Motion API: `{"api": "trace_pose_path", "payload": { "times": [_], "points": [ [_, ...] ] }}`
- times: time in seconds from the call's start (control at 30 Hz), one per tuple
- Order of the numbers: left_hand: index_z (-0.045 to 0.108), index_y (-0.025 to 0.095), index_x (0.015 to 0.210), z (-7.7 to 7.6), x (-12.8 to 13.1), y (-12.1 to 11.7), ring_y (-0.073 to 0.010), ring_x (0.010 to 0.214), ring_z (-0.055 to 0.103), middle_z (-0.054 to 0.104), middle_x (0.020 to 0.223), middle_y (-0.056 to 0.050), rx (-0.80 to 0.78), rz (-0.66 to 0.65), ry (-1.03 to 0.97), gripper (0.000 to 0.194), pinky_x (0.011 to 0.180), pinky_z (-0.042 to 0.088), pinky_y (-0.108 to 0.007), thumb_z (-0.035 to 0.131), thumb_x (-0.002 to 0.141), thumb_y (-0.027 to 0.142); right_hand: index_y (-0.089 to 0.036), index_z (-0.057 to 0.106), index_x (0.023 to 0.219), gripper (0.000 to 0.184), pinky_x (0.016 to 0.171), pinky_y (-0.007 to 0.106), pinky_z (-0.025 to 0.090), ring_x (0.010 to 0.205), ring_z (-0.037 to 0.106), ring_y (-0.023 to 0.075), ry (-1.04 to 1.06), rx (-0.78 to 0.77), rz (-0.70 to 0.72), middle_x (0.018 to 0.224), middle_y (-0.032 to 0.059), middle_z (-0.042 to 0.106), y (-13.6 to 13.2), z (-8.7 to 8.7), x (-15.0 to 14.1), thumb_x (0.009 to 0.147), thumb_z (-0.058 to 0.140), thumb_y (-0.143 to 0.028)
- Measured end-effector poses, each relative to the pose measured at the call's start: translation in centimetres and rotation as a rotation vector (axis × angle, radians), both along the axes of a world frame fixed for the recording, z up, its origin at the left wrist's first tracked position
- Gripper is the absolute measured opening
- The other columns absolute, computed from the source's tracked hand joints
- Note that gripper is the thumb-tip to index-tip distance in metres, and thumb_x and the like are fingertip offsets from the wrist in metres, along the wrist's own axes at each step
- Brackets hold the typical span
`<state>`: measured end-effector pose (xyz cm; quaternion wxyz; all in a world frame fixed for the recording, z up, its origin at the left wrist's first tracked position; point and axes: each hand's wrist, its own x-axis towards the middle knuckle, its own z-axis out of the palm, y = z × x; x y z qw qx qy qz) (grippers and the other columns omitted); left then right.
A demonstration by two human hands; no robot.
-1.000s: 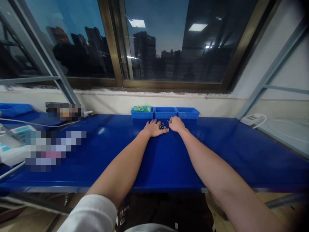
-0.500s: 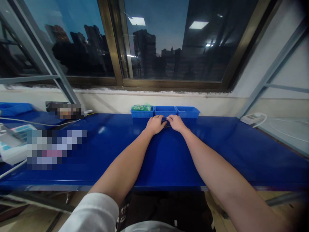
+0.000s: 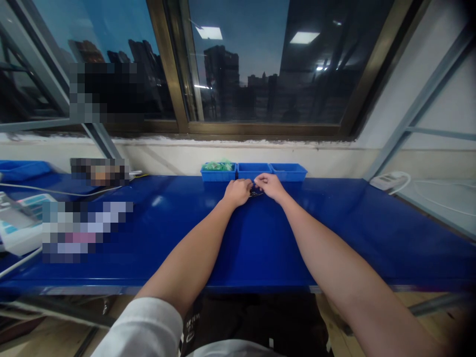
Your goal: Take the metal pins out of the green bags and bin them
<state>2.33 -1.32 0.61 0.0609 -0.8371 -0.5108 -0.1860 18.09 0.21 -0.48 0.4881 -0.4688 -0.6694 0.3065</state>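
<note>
My left hand (image 3: 237, 192) is just in front of the blue bins, fingers curled inward and closed. Close beside it on the right, my right hand (image 3: 270, 187) pinches with thumb and fingertips together. Some small dark, thin pieces (image 3: 256, 192) show in the gap between the two hands, low over the table; their kind is too small to make out. What either set of fingertips grips is hidden. Right behind the hands stand a blue bin with green plastic bags (image 3: 218, 175), a middle blue bin (image 3: 254, 169) and a right blue bin (image 3: 289, 175).
The blue table (image 3: 260, 248) runs along a wall under a window. At left are a white scale-like device (image 3: 22, 235), cables and blurred-out items, with a blue tray (image 3: 24, 168) farther back. A white power strip (image 3: 388, 181) lies at the right edge beside a grey metal post (image 3: 412, 116).
My right hand has risen slightly and its fingers have curled into a tighter pinch. My left hand's fingers have drawn in more. The bins have not moved.
</note>
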Motion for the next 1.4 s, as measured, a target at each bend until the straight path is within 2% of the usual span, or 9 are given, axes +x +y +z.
{"api": "trace_pose_path", "payload": {
  "times": [0.23, 0.47, 0.73, 0.87, 0.93, 1.03, 1.17, 1.27, 1.4],
  "points": [
    [0.052, 0.021, 0.124, -0.2, -0.1, 0.2, -0.0240, 0.114, 0.052, 0.059, 0.120, -0.008, 0.011, 0.005, -0.067, 0.043, 0.095, 0.038, -0.036, 0.033, 0.094, 0.046, -0.016, 0.064, 0.074, 0.020, 0.055, 0.024, 0.044, 0.057, 0.056, 0.0125, 0.213, -0.019, -0.049, 0.065, 0.0021, 0.065, 0.3, 0.2, 0.6, 0.067, 0.061, -0.034],
    [0.044, 0.016, 0.130, -0.7, -1.1, 0.9, -0.0280, 0.116, 0.050, 0.053, 0.126, -0.012, -0.027, 0.123, -0.077, 0.051, 0.096, 0.038, -0.039, 0.037, 0.090, 0.047, -0.016, 0.067, 0.077, 0.017, 0.076, 0.029, 0.046, 0.072, 0.061, 0.0181, -0.066, 0.188, -0.522, 0.073, 0.0051, 0.067, 0.3, 0.4, 2.8, 0.067, 0.054, -0.022],
    [0.046, 0.017, 0.128, -0.9, -1.1, 0.9, -0.0273, 0.115, 0.051, 0.054, 0.125, -0.012, -0.047, 0.107, -0.062, 0.051, 0.095, 0.039, -0.037, 0.038, 0.089, 0.049, -0.015, 0.064, 0.106, 0.038, 0.095, 0.039, 0.038, 0.106, 0.052, 0.0255, -0.203, 0.157, -0.681, 0.101, 0.0097, 0.066, 0.8, 0.2, 4.2, 0.069, 0.052, -0.020],
    [0.045, 0.016, 0.130, -0.8, -1.1, 0.8, -0.0274, 0.116, 0.050, 0.054, 0.125, -0.013, -0.065, 0.116, -0.085, 0.056, 0.097, 0.038, -0.037, 0.036, 0.089, 0.054, -0.023, 0.047, 0.133, 0.068, 0.097, 0.048, 0.034, 0.122, 0.038, 0.0327, -0.230, 0.018, -0.647, 0.133, 0.0105, 0.050, 0.8, 0.0, 4.1, 0.066, 0.059, -0.023],
    [0.042, 0.017, 0.132, -0.8, -1.1, 0.7, -0.0272, 0.118, 0.050, 0.053, 0.128, -0.013, -0.095, 0.106, -0.097, 0.061, 0.098, 0.037, -0.036, 0.035, 0.088, 0.057, -0.022, 0.050, 0.131, 0.066, 0.097, 0.048, 0.034, 0.123, 0.037, 0.0331, -0.256, 0.033, -0.657, 0.134, 0.0114, 0.049, 0.8, 0.0, 4.0, 0.066, 0.059, -0.022],
    [0.038, 0.019, 0.137, -0.8, -1.2, 0.5, -0.0285, 0.124, 0.046, 0.046, 0.138, -0.013, -0.178, 0.042, -0.082, 0.075, 0.101, 0.035, -0.037, 0.037, 0.081, 0.070, -0.017, 0.065, 0.109, 0.044, 0.092, 0.039, 0.040, 0.106, 0.051, 0.0263, -0.283, 0.122, -0.554, 0.112, 0.0104, 0.063, 0.7, -0.1, 3.6, 0.066, 0.056, -0.020],
    [0.034, 0.019, 0.141, -1.0, -1.3, 0.5, -0.0320, 0.136, 0.029, 0.031, 0.148, -0.015, -0.300, -0.011, 0.039, 0.095, 0.108, 0.024, -0.044, 0.038, 0.070, 0.081, -0.016, 0.070, 0.081, 0.021, 0.068, 0.027, 0.045, 0.067, 0.057, 0.0153, -0.323, 0.041, -0.113, 0.071, 0.0007, 0.064, 0.4, -0.2, 2.8, 0.063, 0.060, -0.020],
    [0.030, 0.018, 0.143, -1.1, -1.3, 0.4, -0.0316, 0.140, 0.016, 0.020, 0.152, -0.016, -0.345, 0.015, 0.094, 0.094, 0.111, 0.015, -0.048, 0.032, 0.073, 0.081, -0.017, 0.070, 0.078, 0.018, 0.060, 0.024, 0.042, 0.060, 0.054, 0.0124, -0.381, -0.031, 0.036, 0.063, -0.0024, 0.060, 0.2, -0.2, 2.4, 0.061, 0.065, -0.022],
    [0.029, 0.017, 0.144, -1.3, -1.0, 0.5, -0.0303, 0.141, 0.015, 0.019, 0.152, -0.015, -0.351, 0.041, 0.095, 0.092, 0.111, 0.014, -0.048, 0.024, 0.076, 0.079, -0.018, 0.071, 0.077, 0.017, 0.063, 0.023, 0.043, 0.065, 0.057, 0.0125, -0.481, -0.055, 0.062, 0.069, -0.0009, 0.065, 0.0, -0.2, 2.3, 0.061, 0.067, -0.018]
  ]
}}
